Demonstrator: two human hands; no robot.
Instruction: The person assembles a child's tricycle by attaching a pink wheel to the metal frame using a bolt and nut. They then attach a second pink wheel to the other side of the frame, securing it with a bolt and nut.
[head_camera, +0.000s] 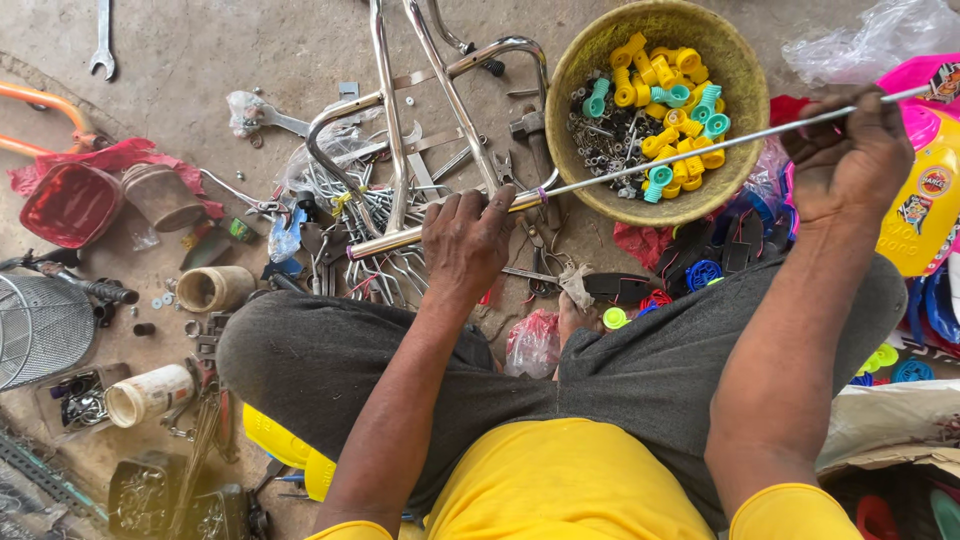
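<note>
I sit cross-legged on a concrete floor. My left hand (466, 238) grips the thicker chrome end of a long thin metal rod (700, 150). My right hand (850, 160) holds the same rod near its far thin end, at the right. The rod runs across the front of a round woven basket (735, 75) holding several yellow and teal plastic caps and small dark metal parts. A small purple band sits on the rod just right of my left hand.
Bent chrome tubes (390, 110) and loose hardware lie ahead. A red container (70, 205), cans (148, 393), a wire basket (40, 325) and a wrench (102, 45) sit left. Yellow and pink plastic toy parts (925, 190) lie right.
</note>
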